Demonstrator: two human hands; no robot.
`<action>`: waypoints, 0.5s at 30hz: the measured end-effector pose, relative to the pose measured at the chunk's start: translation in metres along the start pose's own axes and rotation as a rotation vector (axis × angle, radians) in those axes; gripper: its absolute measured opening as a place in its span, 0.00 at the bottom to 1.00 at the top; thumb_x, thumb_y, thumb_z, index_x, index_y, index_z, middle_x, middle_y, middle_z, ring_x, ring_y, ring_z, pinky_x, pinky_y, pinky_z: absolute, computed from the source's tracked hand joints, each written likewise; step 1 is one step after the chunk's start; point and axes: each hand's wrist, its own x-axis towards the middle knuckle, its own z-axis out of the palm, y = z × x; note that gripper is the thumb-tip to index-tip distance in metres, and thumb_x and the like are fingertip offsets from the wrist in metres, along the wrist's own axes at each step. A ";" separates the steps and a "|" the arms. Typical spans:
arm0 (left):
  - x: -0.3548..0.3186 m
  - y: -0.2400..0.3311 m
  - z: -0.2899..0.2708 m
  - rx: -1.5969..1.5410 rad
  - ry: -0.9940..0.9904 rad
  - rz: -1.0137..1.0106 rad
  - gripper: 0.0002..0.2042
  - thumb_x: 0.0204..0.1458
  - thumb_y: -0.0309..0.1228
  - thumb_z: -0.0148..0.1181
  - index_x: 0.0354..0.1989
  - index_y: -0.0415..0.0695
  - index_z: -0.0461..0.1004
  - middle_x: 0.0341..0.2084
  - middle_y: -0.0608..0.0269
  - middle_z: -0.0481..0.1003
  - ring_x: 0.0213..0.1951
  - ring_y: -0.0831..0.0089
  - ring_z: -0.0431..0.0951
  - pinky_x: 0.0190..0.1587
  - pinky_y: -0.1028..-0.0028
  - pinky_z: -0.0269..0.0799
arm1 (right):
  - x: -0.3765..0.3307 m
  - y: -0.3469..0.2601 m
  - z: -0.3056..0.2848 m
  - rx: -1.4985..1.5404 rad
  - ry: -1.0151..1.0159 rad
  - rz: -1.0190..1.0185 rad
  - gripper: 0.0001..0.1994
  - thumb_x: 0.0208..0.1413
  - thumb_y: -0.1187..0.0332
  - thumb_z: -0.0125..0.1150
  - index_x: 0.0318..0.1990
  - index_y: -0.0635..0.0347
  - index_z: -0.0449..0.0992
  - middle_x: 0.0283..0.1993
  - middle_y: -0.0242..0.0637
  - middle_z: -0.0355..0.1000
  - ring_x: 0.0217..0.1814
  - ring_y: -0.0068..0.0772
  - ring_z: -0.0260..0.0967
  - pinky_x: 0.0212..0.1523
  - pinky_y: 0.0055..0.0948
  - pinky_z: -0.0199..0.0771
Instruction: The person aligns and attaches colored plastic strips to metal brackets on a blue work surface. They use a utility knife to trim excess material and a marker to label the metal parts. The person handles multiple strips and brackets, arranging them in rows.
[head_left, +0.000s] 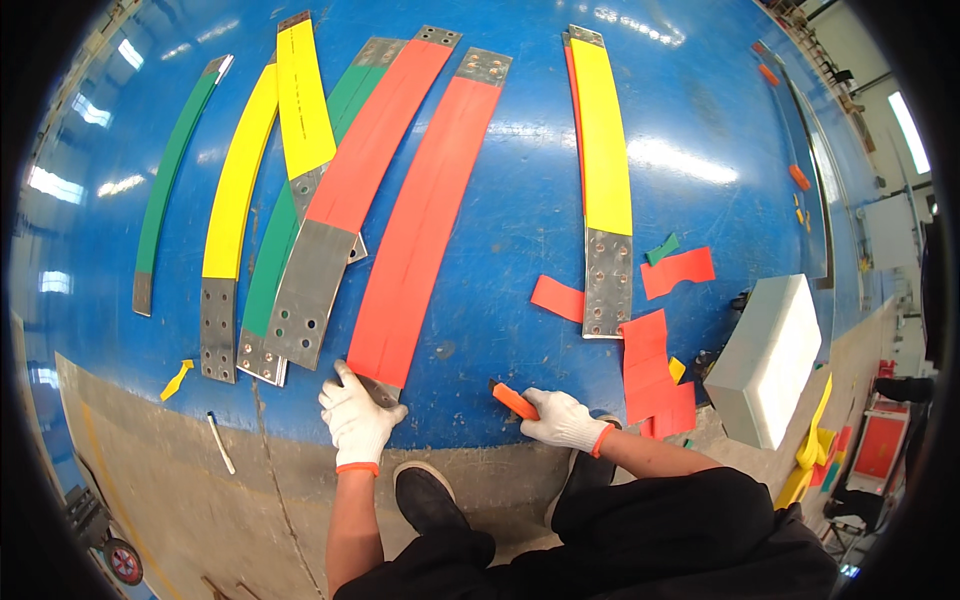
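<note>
A flat metal busbar in a red sleeve [425, 220] lies lengthwise in front of me on the blue floor. My left hand [360, 420], in a white glove with an orange cuff, is closed on its near bare end, partly covering the metal and holes. Off to the right, my gloved right hand [567, 421] grips an orange utility knife [515, 402], its tip pointing left and away from the red busbar. Close on the left of that bar rests another red-sleeved busbar [378, 135], lying across a green-sleeved one [270, 270].
More busbars with yellow sleeves [243, 190] and a green sleeve [175, 170] lie left; a yellow-topped stack [606, 140] lies right. Red sleeve scraps [658, 370] sit near a white block [765, 360]. A white marker [221, 443] and yellow scrap [177, 381] lie lower left.
</note>
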 end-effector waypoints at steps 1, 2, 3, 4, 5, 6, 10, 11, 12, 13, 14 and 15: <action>0.000 0.000 -0.002 -0.001 -0.001 0.003 0.69 0.29 0.46 0.89 0.79 0.37 0.46 0.61 0.39 0.65 0.64 0.45 0.68 0.65 0.51 0.72 | 0.000 0.000 -0.001 0.001 -0.002 -0.001 0.22 0.56 0.58 0.60 0.54 0.60 0.75 0.45 0.55 0.81 0.50 0.62 0.80 0.52 0.52 0.80; 0.001 0.001 -0.002 -0.003 -0.005 0.009 0.70 0.29 0.47 0.89 0.79 0.37 0.46 0.60 0.39 0.65 0.64 0.45 0.68 0.65 0.51 0.72 | 0.000 0.001 -0.001 -0.001 0.000 0.001 0.22 0.56 0.58 0.60 0.54 0.60 0.75 0.45 0.55 0.81 0.50 0.62 0.80 0.52 0.52 0.80; 0.001 0.001 -0.003 0.000 -0.005 0.016 0.70 0.29 0.47 0.89 0.79 0.37 0.46 0.60 0.39 0.65 0.63 0.45 0.68 0.65 0.51 0.72 | 0.000 0.002 0.000 -0.004 0.001 0.002 0.22 0.56 0.58 0.61 0.54 0.60 0.75 0.45 0.55 0.81 0.50 0.61 0.80 0.52 0.52 0.80; 0.002 0.001 -0.003 0.002 -0.005 0.023 0.70 0.29 0.47 0.89 0.79 0.37 0.46 0.60 0.38 0.65 0.63 0.45 0.68 0.65 0.51 0.72 | 0.000 0.003 0.000 -0.007 0.002 0.003 0.22 0.56 0.58 0.61 0.54 0.60 0.75 0.45 0.55 0.81 0.50 0.61 0.80 0.52 0.52 0.80; 0.002 0.001 -0.003 0.004 -0.005 0.029 0.70 0.29 0.47 0.89 0.79 0.37 0.46 0.60 0.38 0.65 0.63 0.45 0.69 0.65 0.51 0.72 | 0.000 0.003 -0.001 -0.003 -0.001 0.004 0.22 0.56 0.58 0.61 0.55 0.59 0.75 0.45 0.55 0.81 0.50 0.61 0.80 0.52 0.52 0.80; 0.002 0.001 -0.003 0.005 -0.004 0.031 0.70 0.29 0.47 0.89 0.79 0.37 0.46 0.60 0.38 0.65 0.63 0.45 0.68 0.65 0.51 0.71 | 0.000 0.003 -0.002 0.001 -0.007 0.003 0.22 0.56 0.57 0.61 0.55 0.59 0.75 0.46 0.55 0.81 0.50 0.61 0.80 0.52 0.52 0.80; 0.001 -0.003 0.000 -0.001 0.023 0.041 0.70 0.28 0.48 0.89 0.79 0.37 0.46 0.60 0.38 0.65 0.63 0.44 0.68 0.66 0.51 0.70 | 0.001 0.002 0.000 -0.012 -0.002 0.004 0.22 0.56 0.57 0.61 0.55 0.60 0.75 0.46 0.55 0.81 0.50 0.61 0.80 0.52 0.52 0.80; 0.000 -0.005 0.002 -0.003 0.034 0.045 0.70 0.28 0.49 0.89 0.79 0.36 0.47 0.60 0.38 0.65 0.63 0.44 0.68 0.66 0.51 0.70 | 0.001 0.002 0.000 -0.014 -0.010 0.005 0.23 0.56 0.57 0.61 0.56 0.60 0.75 0.46 0.55 0.81 0.50 0.61 0.80 0.52 0.52 0.80; 0.000 -0.009 0.005 -0.012 0.052 0.062 0.70 0.28 0.49 0.89 0.79 0.36 0.47 0.60 0.38 0.65 0.63 0.44 0.68 0.66 0.51 0.70 | 0.002 0.002 -0.001 -0.016 -0.018 0.006 0.23 0.56 0.57 0.61 0.56 0.60 0.75 0.46 0.55 0.81 0.50 0.61 0.80 0.52 0.51 0.80; 0.000 -0.014 0.009 -0.021 0.071 0.078 0.70 0.28 0.50 0.89 0.79 0.36 0.48 0.61 0.38 0.65 0.63 0.44 0.67 0.66 0.51 0.70 | 0.002 0.002 -0.002 -0.018 -0.026 0.007 0.23 0.56 0.57 0.61 0.56 0.60 0.75 0.46 0.55 0.81 0.50 0.61 0.80 0.52 0.51 0.80; 0.001 -0.016 0.012 -0.033 0.088 0.098 0.70 0.28 0.50 0.89 0.79 0.36 0.49 0.61 0.38 0.65 0.63 0.44 0.67 0.66 0.51 0.69 | 0.001 0.001 -0.003 -0.016 -0.026 0.004 0.23 0.56 0.57 0.61 0.56 0.60 0.75 0.46 0.55 0.81 0.50 0.61 0.80 0.52 0.51 0.80; 0.002 -0.018 0.013 -0.040 0.085 0.103 0.70 0.27 0.51 0.89 0.79 0.36 0.49 0.60 0.38 0.65 0.63 0.44 0.67 0.66 0.51 0.69 | 0.001 0.001 -0.003 -0.014 -0.025 0.002 0.23 0.56 0.57 0.61 0.56 0.60 0.75 0.46 0.55 0.81 0.50 0.61 0.80 0.52 0.51 0.80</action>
